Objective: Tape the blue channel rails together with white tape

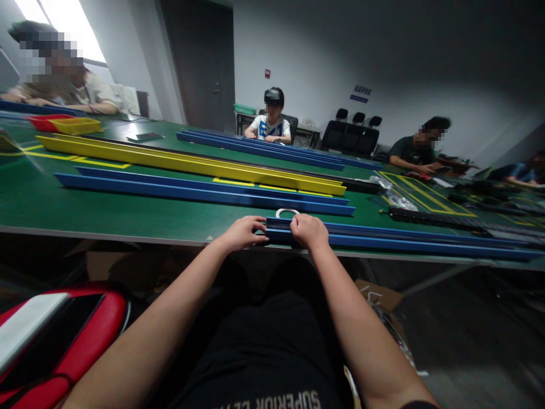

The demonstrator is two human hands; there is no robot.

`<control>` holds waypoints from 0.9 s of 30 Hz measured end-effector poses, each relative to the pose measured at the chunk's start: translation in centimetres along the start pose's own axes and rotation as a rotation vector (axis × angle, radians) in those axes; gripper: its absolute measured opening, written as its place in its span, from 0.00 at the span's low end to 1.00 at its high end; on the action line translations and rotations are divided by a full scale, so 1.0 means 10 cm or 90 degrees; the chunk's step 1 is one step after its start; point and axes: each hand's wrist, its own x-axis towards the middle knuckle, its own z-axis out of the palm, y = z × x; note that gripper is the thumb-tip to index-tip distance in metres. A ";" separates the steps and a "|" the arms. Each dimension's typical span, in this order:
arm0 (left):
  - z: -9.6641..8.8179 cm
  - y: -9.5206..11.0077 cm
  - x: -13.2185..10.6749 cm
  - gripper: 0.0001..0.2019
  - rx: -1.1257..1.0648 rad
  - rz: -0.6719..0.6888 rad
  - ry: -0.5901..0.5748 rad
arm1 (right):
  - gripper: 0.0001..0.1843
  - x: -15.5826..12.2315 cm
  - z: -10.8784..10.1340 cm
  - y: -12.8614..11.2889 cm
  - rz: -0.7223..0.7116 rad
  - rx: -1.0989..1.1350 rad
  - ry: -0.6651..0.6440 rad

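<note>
Blue channel [404, 245] along near edge of worktop [170, 218]. Left hand [243, 233] at its left end, fingers parted; right hand [311, 230] curled over it, grip can't be told. White ring [287, 211] just behind; yellow channel [191, 165] farther back.

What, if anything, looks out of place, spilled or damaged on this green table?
The crumpled clear plastic by the right end of the black bar looks untidy among the long, straight pieces. No spill shows, and the blue channel at the right hand shows no evident damage.
</note>
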 end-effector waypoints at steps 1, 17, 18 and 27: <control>0.00 0.00 0.00 0.18 0.006 0.002 0.000 | 0.24 0.00 0.00 0.00 0.002 0.000 -0.005; 0.02 0.06 0.00 0.23 0.029 0.001 0.033 | 0.24 0.00 -0.02 -0.01 -0.001 -0.009 -0.011; 0.02 0.06 0.00 0.23 0.031 0.006 0.034 | 0.24 -0.01 -0.02 -0.02 0.001 -0.009 -0.012; 0.03 0.04 0.00 0.21 0.027 0.021 0.045 | 0.24 0.00 -0.02 -0.01 0.004 0.001 -0.013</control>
